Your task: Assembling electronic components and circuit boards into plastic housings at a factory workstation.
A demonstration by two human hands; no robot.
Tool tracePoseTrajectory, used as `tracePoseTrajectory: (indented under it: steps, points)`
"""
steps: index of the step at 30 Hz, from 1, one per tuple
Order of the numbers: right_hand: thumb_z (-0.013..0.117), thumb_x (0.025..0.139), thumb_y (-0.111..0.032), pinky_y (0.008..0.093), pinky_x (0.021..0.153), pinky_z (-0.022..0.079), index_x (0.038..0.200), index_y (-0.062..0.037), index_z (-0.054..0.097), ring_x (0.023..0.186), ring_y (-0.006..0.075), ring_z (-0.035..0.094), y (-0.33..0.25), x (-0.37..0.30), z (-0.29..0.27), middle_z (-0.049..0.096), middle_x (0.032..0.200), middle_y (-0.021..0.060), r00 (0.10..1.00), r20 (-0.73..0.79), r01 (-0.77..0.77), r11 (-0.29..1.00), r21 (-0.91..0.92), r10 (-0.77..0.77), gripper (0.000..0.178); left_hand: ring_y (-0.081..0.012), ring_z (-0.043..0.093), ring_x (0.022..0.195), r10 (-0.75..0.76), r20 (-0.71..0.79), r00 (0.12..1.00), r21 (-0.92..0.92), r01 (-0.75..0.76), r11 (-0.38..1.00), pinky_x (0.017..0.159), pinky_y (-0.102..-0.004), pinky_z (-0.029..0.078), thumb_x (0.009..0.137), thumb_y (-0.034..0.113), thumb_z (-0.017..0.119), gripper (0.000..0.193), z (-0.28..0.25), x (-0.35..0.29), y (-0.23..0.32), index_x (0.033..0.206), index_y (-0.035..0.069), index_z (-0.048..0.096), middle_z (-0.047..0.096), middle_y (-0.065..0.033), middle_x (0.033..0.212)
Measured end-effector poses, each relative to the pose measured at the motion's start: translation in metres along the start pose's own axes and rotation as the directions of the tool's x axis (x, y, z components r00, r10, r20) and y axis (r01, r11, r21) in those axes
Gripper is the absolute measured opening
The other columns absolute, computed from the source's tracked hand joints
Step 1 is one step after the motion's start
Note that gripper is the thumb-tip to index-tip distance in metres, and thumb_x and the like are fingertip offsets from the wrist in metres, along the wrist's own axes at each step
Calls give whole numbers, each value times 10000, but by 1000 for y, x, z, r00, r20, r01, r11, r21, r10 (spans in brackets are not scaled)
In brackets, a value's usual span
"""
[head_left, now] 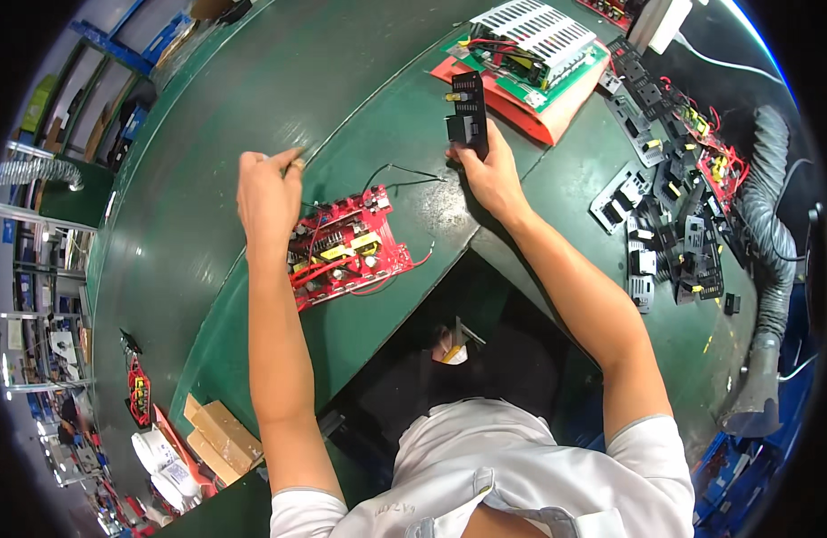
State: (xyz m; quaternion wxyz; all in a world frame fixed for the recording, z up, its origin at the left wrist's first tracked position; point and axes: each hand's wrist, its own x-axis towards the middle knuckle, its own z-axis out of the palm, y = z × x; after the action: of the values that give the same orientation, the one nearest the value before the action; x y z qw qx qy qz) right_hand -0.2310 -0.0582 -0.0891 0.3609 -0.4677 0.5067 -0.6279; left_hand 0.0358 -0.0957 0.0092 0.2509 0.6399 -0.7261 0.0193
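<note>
In the head view, your two hands are well apart over the green bench (189, 233). Your right hand (492, 175) is clamped on the lower end of a black panel (471, 112), which it holds up nearly upright, a yellow connector showing near its top. Your left hand (270, 202) is raised with the fingers bent and the thumb near the index finger; you cannot tell from here whether anything is pinched there. The red circuit board (350, 247) lies on the bench between your forearms, partly behind the left one, with black wires (404, 175) reaching out toward your right hand. Beyond that hand, a unit with a slotted white cover (543, 36) sits over an orange-red pad (548, 125). To its right lies a heap of black and grey panels (673, 215), beside a grey flexible duct (767, 224).
</note>
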Motion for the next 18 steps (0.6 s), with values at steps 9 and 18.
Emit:
tracePoseTrajectory:
  steps: [9, 18]
  points:
    - [549, 940, -16, 296, 789, 523, 1187, 10, 512, 838, 138, 638, 2, 0, 0, 598, 971, 51, 1000, 8, -5, 1000, -4, 5, 251, -280, 624, 1130, -203, 437, 876, -755, 480, 446, 895, -341, 529, 1000, 57, 435, 607, 11, -6, 23, 1561, 118, 209, 580, -212, 1277]
    - [527, 888, 31, 310, 793, 534, 1267, 19, 484, 859, 158, 663, -8, -4, 0, 614, 1002, 78, 1000, 14, -21, 999, -41, 22, 381, -274, 555, 1169, 163, 214, 963, -548, -20, 836, 778, -322, 486, 742, -108, 451, 498, 31, -22, 29, 1174, 77, 617, 479, -197, 1402]
